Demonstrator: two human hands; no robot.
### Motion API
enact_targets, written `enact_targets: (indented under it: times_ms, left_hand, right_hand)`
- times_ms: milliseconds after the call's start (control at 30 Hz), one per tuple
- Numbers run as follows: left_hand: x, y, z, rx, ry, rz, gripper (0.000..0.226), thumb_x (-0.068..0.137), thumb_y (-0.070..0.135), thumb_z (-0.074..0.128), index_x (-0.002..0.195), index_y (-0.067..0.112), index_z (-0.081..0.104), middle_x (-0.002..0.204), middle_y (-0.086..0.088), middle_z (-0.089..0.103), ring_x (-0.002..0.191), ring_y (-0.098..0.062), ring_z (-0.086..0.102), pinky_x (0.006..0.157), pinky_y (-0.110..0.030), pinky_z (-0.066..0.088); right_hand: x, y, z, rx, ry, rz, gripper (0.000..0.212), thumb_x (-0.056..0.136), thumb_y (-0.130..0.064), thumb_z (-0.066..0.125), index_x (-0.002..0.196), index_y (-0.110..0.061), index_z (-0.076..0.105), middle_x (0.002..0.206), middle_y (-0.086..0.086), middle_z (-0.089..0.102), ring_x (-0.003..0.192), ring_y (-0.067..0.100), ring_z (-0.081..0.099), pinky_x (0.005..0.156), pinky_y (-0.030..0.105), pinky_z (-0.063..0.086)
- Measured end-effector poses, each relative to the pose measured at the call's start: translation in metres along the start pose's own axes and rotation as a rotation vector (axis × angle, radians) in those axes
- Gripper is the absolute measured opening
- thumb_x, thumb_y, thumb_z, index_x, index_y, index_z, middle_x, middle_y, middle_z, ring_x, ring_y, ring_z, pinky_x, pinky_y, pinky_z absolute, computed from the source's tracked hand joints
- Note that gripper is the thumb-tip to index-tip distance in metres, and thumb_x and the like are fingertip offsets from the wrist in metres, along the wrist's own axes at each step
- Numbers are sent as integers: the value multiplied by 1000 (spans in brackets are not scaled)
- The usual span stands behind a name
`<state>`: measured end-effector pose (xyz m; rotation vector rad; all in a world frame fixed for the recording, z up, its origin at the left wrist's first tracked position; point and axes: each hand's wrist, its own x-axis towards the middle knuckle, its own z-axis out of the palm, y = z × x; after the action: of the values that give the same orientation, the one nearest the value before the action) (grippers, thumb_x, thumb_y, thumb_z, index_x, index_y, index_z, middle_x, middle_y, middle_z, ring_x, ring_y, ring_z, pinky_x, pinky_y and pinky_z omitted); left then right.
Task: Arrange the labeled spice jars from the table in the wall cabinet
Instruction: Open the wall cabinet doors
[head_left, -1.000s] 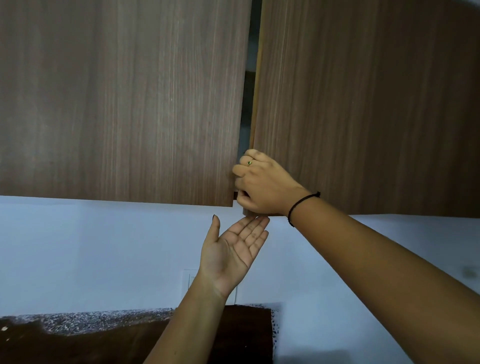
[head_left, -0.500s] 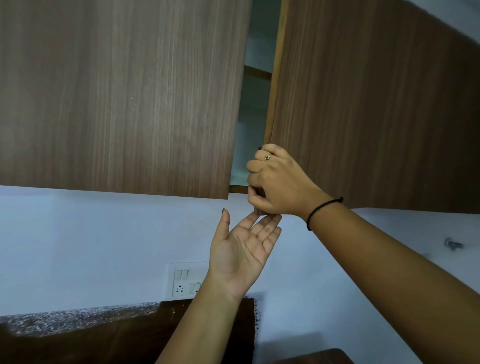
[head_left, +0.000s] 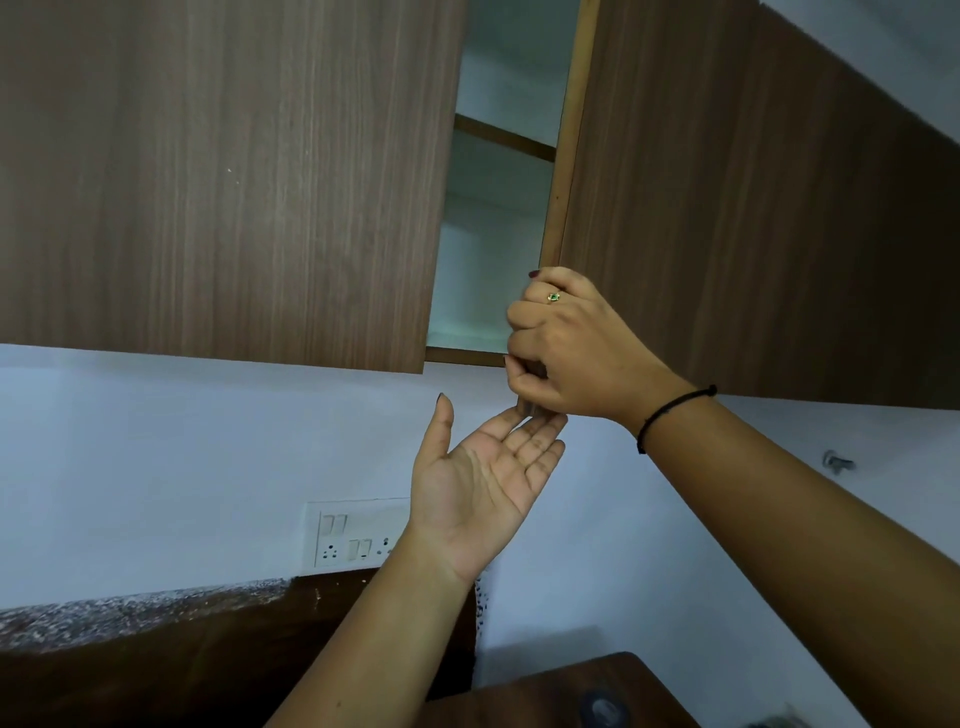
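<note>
Wall cabinet (head_left: 483, 260) overhead on white wall. Left door (head_left: 223, 176) closed; right door (head_left: 753, 208) ajar, gap shows pale inside and one shelf (head_left: 504, 137). Right hand (head_left: 571, 348) at right door's lower corner, fingers (head_left: 524, 317) curled round its edge. Left hand (head_left: 483, 483) just below, palm up, fingers (head_left: 535, 439) straight, pressed together, tips by same corner. Switch plate (head_left: 353, 535) on wall beneath.

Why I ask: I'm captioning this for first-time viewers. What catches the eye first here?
The eye goes first to the right hand, which grips the lower edge of the right cabinet door, ajar at centre. Just below it, the left hand is held palm up with fingers straight. The gap between the doors shows a pale interior and one shelf, with no jars visible there.
</note>
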<state>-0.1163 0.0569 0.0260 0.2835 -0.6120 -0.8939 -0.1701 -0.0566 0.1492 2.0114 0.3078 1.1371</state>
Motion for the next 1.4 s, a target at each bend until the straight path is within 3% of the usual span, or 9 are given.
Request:
enact_targets:
  times_ms: [600, 967, 1267, 1400]
  left_hand:
    - [-34, -70, 80, -80, 78, 53, 67, 100, 48, 36, 125, -12, 51, 140, -30, 51, 140, -38, 40, 121, -48, 24]
    - [-53, -107, 107, -78, 173, 142, 75, 100, 50, 36, 146, -8, 35, 145, -25, 49, 140, -35, 41, 119, -46, 28]
    - [-52, -112, 111, -100, 146, 96, 75, 100, 50, 37, 148, -8, 31, 148, -25, 46, 142, -36, 39, 120, -47, 26]
    - [-51, -118, 109, -45, 167, 95, 74, 100, 52, 37, 148, -5, 34, 148, -22, 47, 141, -32, 42, 117, -44, 29]
  right_hand:
    - [-63, 30, -56, -9, 34, -60, 33, 90, -25, 46, 68, -17, 70, 72, -3, 53, 77, 19, 55, 112, 38, 35]
    - [-93, 42, -73, -91, -48, -133, 42, 99, -32, 38, 77, -21, 72, 82, -4, 56, 87, 19, 59, 117, 38, 29]
    - [-103, 52, -80, -162, -18, -237, 33, 99, -22, 49, 75, -15, 71, 77, 1, 56, 73, 23, 59, 109, 39, 43]
    - [-104, 55, -85, -148, -35, -239, 34, 96, -22, 47, 71, -15, 69, 75, 1, 50, 71, 23, 55, 109, 39, 41]
